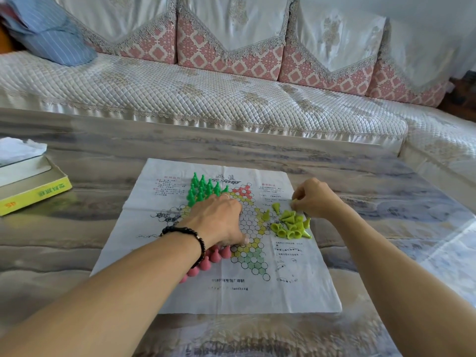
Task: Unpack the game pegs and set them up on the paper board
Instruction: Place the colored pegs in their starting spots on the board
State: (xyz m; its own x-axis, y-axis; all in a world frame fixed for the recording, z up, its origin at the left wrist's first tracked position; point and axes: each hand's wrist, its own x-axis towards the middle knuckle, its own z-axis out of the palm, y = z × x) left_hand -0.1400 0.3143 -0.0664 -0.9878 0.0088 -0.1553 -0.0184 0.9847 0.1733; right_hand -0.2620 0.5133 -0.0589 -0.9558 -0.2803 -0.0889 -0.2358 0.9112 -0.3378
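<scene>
The yellow-green pegs [291, 225] lie tumbled in a heap near the paper board's [180, 292] right edge, only one or two upright. The right hand [315, 197] pinches one of them just above the heap. The dark green pegs [203, 189] stand grouped toward the far edge, the pink pegs [206, 262] toward the near-left. The left hand [219, 217] presses down mid-board, fingers curled under; whether it holds anything I cannot tell. Setting up seems well along; next, the pinched peg needs standing on a circle.
</scene>
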